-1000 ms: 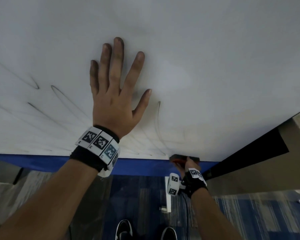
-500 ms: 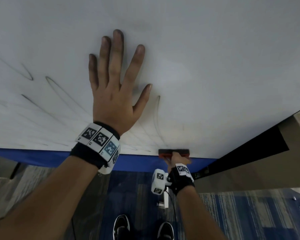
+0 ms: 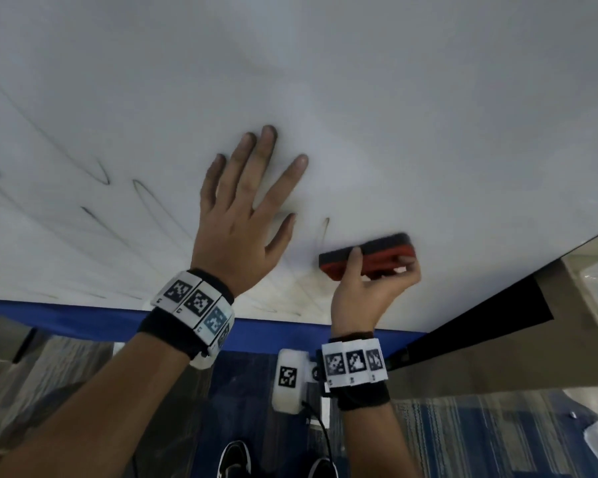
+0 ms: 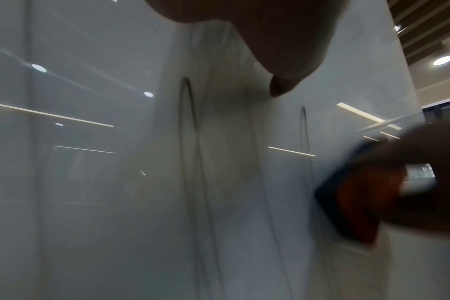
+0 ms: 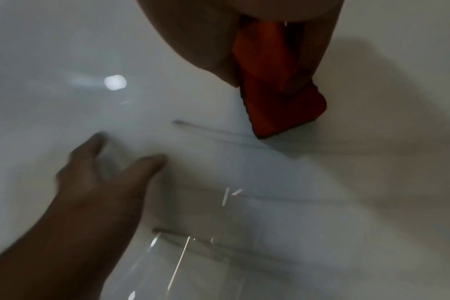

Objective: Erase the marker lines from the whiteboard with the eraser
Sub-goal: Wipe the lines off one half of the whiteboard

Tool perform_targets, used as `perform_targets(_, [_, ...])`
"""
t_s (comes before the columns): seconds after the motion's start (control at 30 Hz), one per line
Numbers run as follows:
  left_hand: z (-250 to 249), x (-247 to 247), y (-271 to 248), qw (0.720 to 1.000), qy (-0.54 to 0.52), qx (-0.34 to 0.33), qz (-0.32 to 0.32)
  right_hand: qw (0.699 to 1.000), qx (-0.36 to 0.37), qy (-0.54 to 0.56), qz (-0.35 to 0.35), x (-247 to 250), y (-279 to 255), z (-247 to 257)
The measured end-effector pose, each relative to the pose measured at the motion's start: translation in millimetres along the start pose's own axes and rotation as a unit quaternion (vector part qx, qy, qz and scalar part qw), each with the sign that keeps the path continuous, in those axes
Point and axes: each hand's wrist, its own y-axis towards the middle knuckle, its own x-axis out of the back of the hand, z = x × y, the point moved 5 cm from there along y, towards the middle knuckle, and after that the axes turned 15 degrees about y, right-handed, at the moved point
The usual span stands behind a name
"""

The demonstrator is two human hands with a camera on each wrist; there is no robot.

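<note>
One red eraser (image 3: 368, 257) is gripped between thumb and curled fingers of the right hand (image 3: 370, 288) and pressed on the whiteboard (image 3: 394, 115); the left hand (image 3: 237, 222) is laid flat, five fingers spread. Several faint marker lines (image 3: 142, 191) are seen left of the eraser; an exact count cannot be told.

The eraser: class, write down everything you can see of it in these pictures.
The eraser is a small rectangular block with an orange-red body and a dark pad layer on the side facing the whiteboard. It lies long side across, pad against the board's lower part, right of the flat left hand. The right hand grips it, thumb on one long edge, fingers on the other. A thin marker line ends just above its left end.
</note>
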Motion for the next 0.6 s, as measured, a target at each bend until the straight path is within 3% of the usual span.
perform_targets(0.1, [23.9, 16.9, 3.0, 1.000, -0.009, -0.020, -0.005, 0.980, 0.162, -0.069, 0.095, -51.6, -12.5, 62.8])
perform_targets(0.17, [49.9, 31.7, 9.4, 0.999, -0.020, 0.040, -0.029, 0.964, 0.217, -0.108, 0.108, -66.5, -15.2, 75.1])
perform_targets(0.23, [77.8, 43.6, 17.1, 0.993, -0.023, 0.103, -0.060, 0.971, 0.198, -0.099, 0.091, -58.0, -15.6, 58.2])
perform_targets(0.3, [100.9, 49.2, 23.3, 0.988, -0.019, 0.140, -0.067, 0.992, 0.105, -0.062, 0.038, -34.5, -18.0, 24.5])
perform_targets(0.4, [116.5, 48.2, 23.8, 0.987, -0.006, 0.151, -0.047, 0.995, 0.046, -0.088, -0.027, -7.7, -27.2, -10.2])
perform_targets(0.5, [122.0, 45.8, 20.7, 0.988, 0.004, 0.146, -0.053, 0.991, 0.089, -0.097, -0.030, -24.5, -34.7, -3.7])
perform_targets(0.6, [125.3, 39.8, 20.2, 0.985, 0.003, 0.165, -0.058, 0.965, 0.190, -0.142, 0.109, -66.3, -51.9, 11.0])
